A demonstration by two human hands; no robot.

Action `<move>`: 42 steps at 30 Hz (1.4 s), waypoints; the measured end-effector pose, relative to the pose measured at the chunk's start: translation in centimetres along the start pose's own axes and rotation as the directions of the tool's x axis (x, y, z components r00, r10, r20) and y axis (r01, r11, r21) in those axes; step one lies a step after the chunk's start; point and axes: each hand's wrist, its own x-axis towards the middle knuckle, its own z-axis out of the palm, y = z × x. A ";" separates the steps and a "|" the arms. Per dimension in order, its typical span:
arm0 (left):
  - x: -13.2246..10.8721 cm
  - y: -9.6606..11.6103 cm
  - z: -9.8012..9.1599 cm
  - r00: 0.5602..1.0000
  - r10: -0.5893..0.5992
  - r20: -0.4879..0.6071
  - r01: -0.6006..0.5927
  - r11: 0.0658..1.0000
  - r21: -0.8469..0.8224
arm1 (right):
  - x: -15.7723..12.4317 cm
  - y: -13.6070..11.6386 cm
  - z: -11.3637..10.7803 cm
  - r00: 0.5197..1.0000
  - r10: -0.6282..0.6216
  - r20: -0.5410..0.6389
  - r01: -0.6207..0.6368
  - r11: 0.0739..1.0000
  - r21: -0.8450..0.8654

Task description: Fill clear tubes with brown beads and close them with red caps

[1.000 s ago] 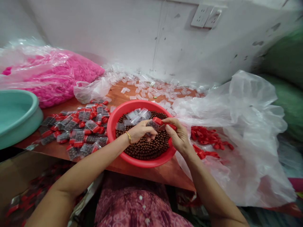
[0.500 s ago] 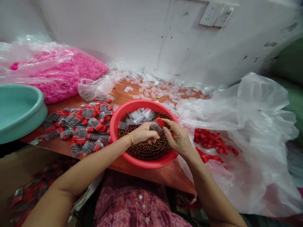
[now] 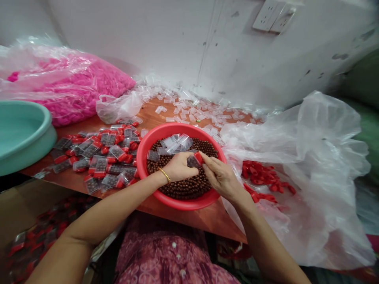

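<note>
Over a red basin (image 3: 180, 205) of small brown balls (image 3: 185, 188), my left hand (image 3: 180, 167) is closed round a small clear plastic case (image 3: 193, 161) with dark balls inside and a red cap (image 3: 198, 157). The fingers of my right hand (image 3: 220, 175) press together at the capped end. Several clear cases (image 3: 174, 144) rest on the balls at the basin's far side. To the left lies a heap of red-capped filled cases (image 3: 109, 154). Loose red caps (image 3: 263, 173) are piled to the right, partly under clear plastic.
A turquoise basin (image 3: 44, 132) stands at the left edge, before a bag of pink pieces (image 3: 85, 86). Loose clear cases (image 3: 192, 112) lie along the wall. A large plastic bag (image 3: 322, 157) covers the right side. More red-capped cases (image 3: 44, 232) are below the table at left.
The red cap has turned and now sits square on the end of the case. My right fingers have closed in from a looser hold. The view has shifted slightly.
</note>
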 end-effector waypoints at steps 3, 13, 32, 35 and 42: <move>-0.2 0.1 0.0 0.999 0.018 0.033 -0.020 0.997 0.070 | -0.4 0.1 -0.7 0.997 -0.066 0.050 0.064 0.997 0.046; -0.5 0.1 -0.6 0.995 0.054 0.087 -0.082 0.931 0.355 | -1.6 -0.7 0.1 0.979 -0.176 0.103 0.192 0.966 -0.173; -0.2 0.4 0.1 0.968 0.043 0.249 -0.165 0.853 0.495 | 2.2 -0.2 0.2 0.947 0.321 0.026 -0.310 0.886 0.346; -0.2 0.8 0.5 0.971 0.024 0.239 -0.174 0.754 0.633 | 2.7 -0.1 2.2 0.842 0.532 0.092 -0.481 0.661 0.576; -0.6 0.4 0.9 0.969 -0.037 0.246 -0.182 0.566 0.804 | 2.6 -0.2 4.0 0.844 0.511 0.167 -0.506 0.652 0.565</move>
